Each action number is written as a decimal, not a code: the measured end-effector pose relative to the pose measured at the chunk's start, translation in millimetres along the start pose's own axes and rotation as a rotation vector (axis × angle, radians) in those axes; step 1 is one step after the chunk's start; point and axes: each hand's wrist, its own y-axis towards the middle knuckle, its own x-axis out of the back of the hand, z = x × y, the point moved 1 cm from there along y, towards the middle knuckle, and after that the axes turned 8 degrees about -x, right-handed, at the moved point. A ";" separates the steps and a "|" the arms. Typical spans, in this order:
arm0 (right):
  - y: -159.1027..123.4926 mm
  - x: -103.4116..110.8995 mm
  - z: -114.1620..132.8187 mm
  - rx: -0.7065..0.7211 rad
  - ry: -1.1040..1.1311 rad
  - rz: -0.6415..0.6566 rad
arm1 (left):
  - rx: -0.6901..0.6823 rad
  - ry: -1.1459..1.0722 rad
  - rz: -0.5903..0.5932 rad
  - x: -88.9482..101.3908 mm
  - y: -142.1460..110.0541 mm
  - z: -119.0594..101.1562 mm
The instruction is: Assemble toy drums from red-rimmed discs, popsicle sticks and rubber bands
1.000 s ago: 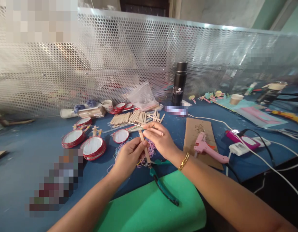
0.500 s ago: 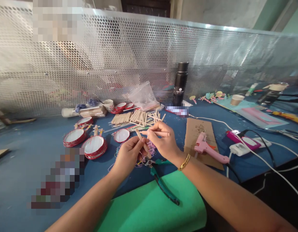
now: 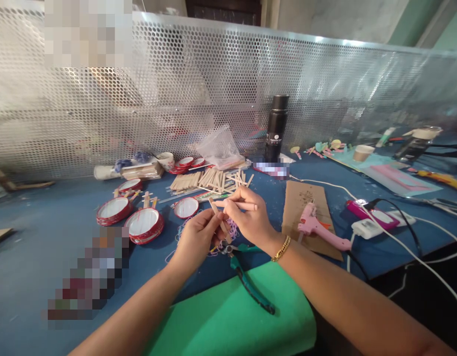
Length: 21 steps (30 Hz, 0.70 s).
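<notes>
Between the fingertips of my left hand (image 3: 196, 236) is a flat wooden craft stick (image 3: 213, 204), held at a slant. My right hand (image 3: 251, 220) is closed around a slim pinkish pen (image 3: 248, 206), its tip against or very near the stick's upper end. Below the hands lie teal-handled pliers (image 3: 250, 288), partly over a green sheet (image 3: 228, 316). Pinkish-purple cords (image 3: 233, 228) show behind my fingers, partly hidden. Beyond them is a pile of loose craft sticks (image 3: 187, 182).
Red-rimmed round drum-like pieces (image 3: 144, 222) stand on the left. To the right, a pink glue gun (image 3: 317, 227) rests on cardboard (image 3: 293, 202), near a power strip (image 3: 365, 227) with cables. A black bottle (image 3: 276, 131) stands before the perforated metal screen (image 3: 221, 74).
The pen in my right hand has shifted very slightly left along the stick's upper end. My left hand keeps its hold on the craft stick.
</notes>
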 end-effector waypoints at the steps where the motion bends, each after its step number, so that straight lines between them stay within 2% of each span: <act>1: 0.9 0.7 -0.2 -0.005 0.006 -0.002 | -0.001 -0.007 -0.005 0.0 0.1 -0.4; 7: 3.0 2.3 2.0 -0.029 0.045 -0.032 | 0.006 -0.054 -0.049 0.7 1.4 -3.1; 13: 0.0 -1.6 2.3 -0.023 0.032 0.026 | -0.002 -0.041 -0.020 -0.9 -0.2 -2.4; 21: 1.6 1.1 5.0 -0.030 0.021 -0.004 | 0.002 -0.036 -0.026 -0.3 2.4 0.6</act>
